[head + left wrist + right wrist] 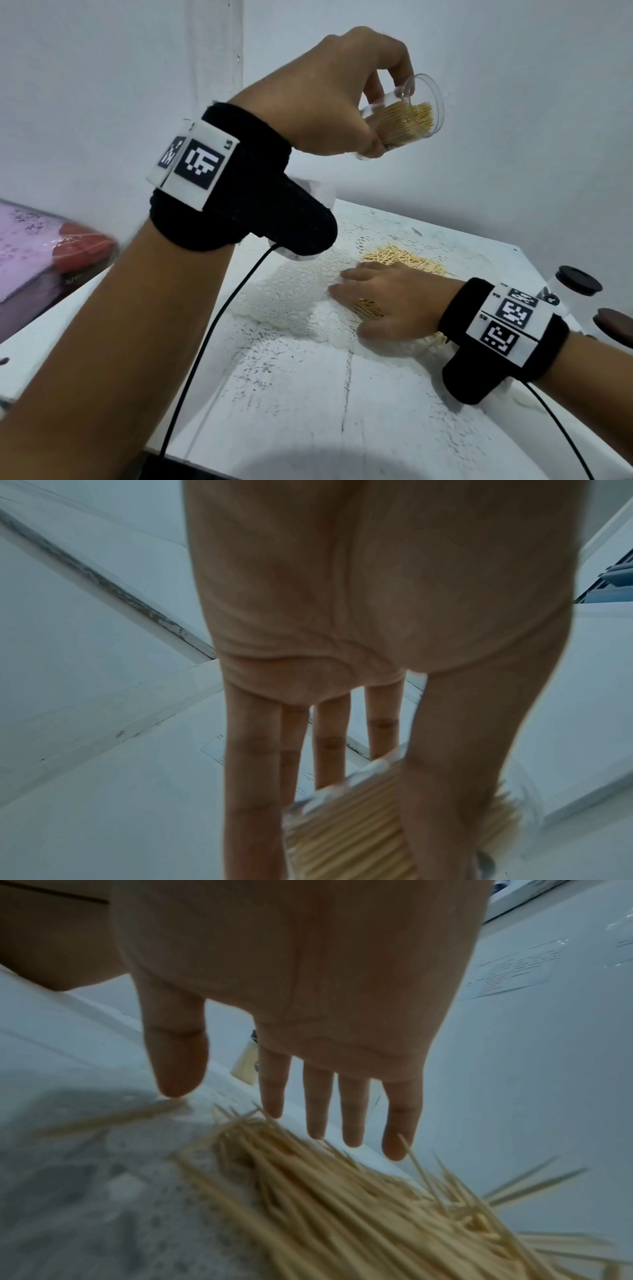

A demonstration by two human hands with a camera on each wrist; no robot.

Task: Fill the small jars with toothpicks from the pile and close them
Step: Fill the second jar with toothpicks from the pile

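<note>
My left hand is raised well above the table and grips a small clear jar. The jar lies tilted, its open mouth turned right, and it is packed with toothpicks. In the left wrist view my thumb and fingers wrap the jar. The toothpick pile lies on the table below. My right hand rests flat on the near part of the pile, fingers straight. The right wrist view shows those fingers over the toothpicks, holding none.
A white lace doily lies under the pile on the worn white table. A closed jar with a dark lid and another dark lid stand at the right edge. A pink item lies far left. White walls stand close behind.
</note>
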